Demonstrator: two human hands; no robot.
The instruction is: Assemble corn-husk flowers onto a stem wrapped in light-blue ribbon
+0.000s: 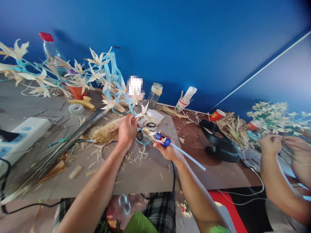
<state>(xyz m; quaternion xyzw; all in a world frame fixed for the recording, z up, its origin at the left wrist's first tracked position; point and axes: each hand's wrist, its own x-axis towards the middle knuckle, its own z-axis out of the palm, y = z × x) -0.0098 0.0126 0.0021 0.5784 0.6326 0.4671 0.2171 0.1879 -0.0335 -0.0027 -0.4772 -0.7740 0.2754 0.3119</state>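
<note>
My left hand (128, 129) is closed in a pinch beside a pale husk flower (143, 110) on a light-blue wrapped stem; the exact grip point is partly hidden by the fingers. My right hand (170, 151) is wrapped around a blue hot glue gun (162, 139), its front end turned left towards the flower. A long translucent glue stick (190, 157) sticks out of its back. Between the hands lie a small black ring (151, 125) and light-blue loops. Fibrous corn silk (103, 131) lies left of my left hand.
Thin metal wires (63, 147) and a white power strip (26, 132) lie on the left. A large flower branch (77, 69) spreads at the back left. A glass jar (155, 92), a paper cup (181, 105) and a black strap (218, 142) sit further right, near another person's hands (272, 144).
</note>
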